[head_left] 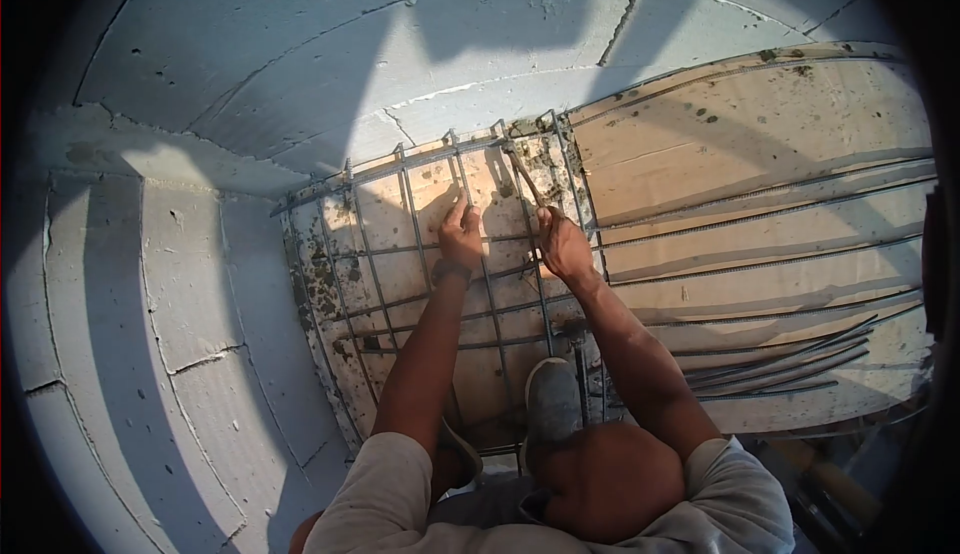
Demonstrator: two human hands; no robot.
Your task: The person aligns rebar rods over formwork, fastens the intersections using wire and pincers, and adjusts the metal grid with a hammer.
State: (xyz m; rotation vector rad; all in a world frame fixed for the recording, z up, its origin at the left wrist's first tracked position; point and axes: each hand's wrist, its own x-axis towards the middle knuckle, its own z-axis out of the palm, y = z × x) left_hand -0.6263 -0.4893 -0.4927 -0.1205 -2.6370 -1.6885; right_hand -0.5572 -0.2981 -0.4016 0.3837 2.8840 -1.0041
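A grid of dark steel rebar lies over a stained wooden board in the middle. My right hand is closed around the lower end of a thin rusty tool, whose upper end reaches a bar crossing near the grid's top edge. To its left, my left hand is over the grid with thumb and index finger apart and pointing up. Nothing shows between those fingers; the other fingers are partly hidden. A dark band is on my left wrist.
Pale block walls rise at the left and along the top. Long parallel bars run right over plywood. Several short loose bars lie at the lower right. My shoe is at the grid's lower edge.
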